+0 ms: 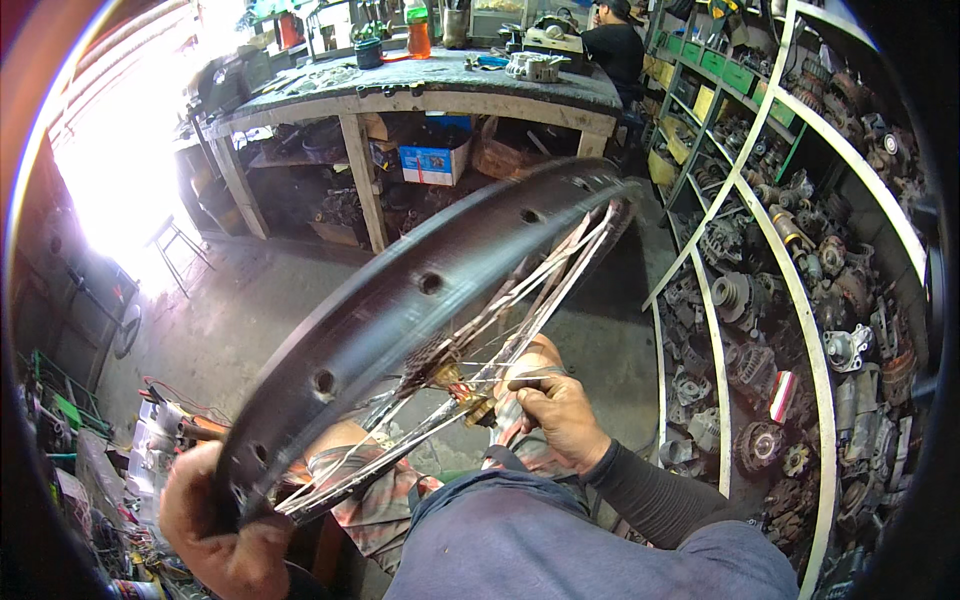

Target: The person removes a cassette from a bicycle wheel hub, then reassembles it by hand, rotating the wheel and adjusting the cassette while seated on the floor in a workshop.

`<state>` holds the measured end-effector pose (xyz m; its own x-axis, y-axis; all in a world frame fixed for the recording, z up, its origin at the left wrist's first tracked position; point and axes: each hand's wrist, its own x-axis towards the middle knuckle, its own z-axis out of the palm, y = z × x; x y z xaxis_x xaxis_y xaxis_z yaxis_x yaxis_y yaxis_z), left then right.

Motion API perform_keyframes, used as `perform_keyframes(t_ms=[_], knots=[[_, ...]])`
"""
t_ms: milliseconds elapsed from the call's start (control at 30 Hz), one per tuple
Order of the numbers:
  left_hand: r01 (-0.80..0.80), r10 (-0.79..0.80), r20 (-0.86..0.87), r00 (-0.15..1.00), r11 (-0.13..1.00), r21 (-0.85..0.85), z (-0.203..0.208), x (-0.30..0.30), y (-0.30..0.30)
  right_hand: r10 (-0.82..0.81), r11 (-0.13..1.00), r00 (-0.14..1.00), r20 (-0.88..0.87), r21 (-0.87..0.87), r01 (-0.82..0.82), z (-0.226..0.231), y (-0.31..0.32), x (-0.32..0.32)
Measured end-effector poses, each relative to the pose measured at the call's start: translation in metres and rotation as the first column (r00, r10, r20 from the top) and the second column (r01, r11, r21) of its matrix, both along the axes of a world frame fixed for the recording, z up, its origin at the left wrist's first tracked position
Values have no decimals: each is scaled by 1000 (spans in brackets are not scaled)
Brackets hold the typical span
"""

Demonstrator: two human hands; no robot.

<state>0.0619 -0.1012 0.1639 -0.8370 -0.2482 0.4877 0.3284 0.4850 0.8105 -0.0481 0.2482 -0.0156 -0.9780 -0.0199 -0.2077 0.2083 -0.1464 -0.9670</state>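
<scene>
A black bicycle wheel rim (pixel 385 325) with a row of holes stands tilted across my lap, partly blurred. White spokes (pixel 570 265) run from it to a gold-coloured hub (pixel 462 390), with a dark sprocket cluster (pixel 430 362) beside it. My left hand (pixel 225 530) is wrapped round the rim's near left end. Close to the hub, my right hand (pixel 560 410) is closed in a pinch, thumb against forefinger, on what looks like a thin spoke (pixel 490 379). The fingertips partly hide it.
A workbench (pixel 440 97) stands ahead, with bottles and metal parts on top and a blue-white box (pixel 435 163) beneath. On the right, shelves (pixel 812 330) hold many motor parts. Tools and wires (pixel 160 430) lie at left. Another person (pixel 612 45) is at the back.
</scene>
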Motion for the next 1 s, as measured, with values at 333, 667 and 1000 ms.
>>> perform_keyframes(t_ms=[333, 667, 1000], knots=[[-46, 43, -79, 996, 999, -29, 0, -70, -63, 367, 930, 889, -273, 118, -348, 8, -16, -43], [133, -130, -73, 989, 990, 45, -13, -184, -120, 567, 804, 764, -308, 409, -432, 27, -23, -92], [24, -24, 18, 1000, 999, -33, -30, -220, -125, 438, 741, 598, -672, 646, 183, -10, -33, -118]])
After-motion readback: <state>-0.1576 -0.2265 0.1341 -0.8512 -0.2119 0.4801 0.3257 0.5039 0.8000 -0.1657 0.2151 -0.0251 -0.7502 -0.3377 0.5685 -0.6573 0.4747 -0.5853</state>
